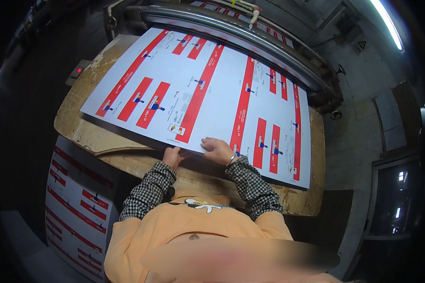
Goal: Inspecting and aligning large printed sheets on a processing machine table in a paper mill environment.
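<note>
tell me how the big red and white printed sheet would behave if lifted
The printed sheet is probably fairly stiff: its near edge shows no obvious droop. Its smooth-looking face may be slippery. Being broad, it might bow if raised only where the left hand and right hand are.

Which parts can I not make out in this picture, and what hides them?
In the head view:
Left hand: several fingers hidden by itself or the printed sheet.
Printed sheet's far edge: covered by the metal roller.
Lower printed sheet: partly hidden by the wooden table.
Fine print: too small.
</note>
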Motion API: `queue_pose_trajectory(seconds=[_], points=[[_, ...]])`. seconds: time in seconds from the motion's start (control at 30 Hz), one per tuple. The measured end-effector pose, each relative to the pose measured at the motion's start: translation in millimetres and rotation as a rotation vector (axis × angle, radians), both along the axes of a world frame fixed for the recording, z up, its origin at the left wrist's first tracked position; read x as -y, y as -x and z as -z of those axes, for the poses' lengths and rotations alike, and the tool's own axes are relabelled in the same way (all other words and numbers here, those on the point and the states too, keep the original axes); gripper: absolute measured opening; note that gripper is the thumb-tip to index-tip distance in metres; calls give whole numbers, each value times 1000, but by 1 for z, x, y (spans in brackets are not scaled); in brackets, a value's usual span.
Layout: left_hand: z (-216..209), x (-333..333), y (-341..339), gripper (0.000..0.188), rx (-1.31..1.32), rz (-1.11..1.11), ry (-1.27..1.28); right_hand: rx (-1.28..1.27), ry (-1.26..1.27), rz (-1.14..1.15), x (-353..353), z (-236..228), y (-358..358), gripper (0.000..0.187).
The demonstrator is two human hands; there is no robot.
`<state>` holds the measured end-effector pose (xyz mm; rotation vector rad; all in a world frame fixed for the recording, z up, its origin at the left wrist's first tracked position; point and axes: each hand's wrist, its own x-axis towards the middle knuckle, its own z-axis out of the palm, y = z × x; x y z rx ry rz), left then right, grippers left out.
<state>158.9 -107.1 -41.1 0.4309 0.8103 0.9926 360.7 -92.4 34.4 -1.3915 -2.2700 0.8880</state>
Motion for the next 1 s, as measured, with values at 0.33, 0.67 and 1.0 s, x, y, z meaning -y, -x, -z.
queue_pose_trajectory(seconds=[0.33,0.67,1.0], points=[[-16,-2,-4,30,-49,-7,94,281,89,341,-67,19,1,51],[-4,-1,2,15,-55,51,70,274,-50,-49,-24,12,-7,64],[-17,-2,-10,27,-64,-17,66,449,-189,75,4,20,0,76]])
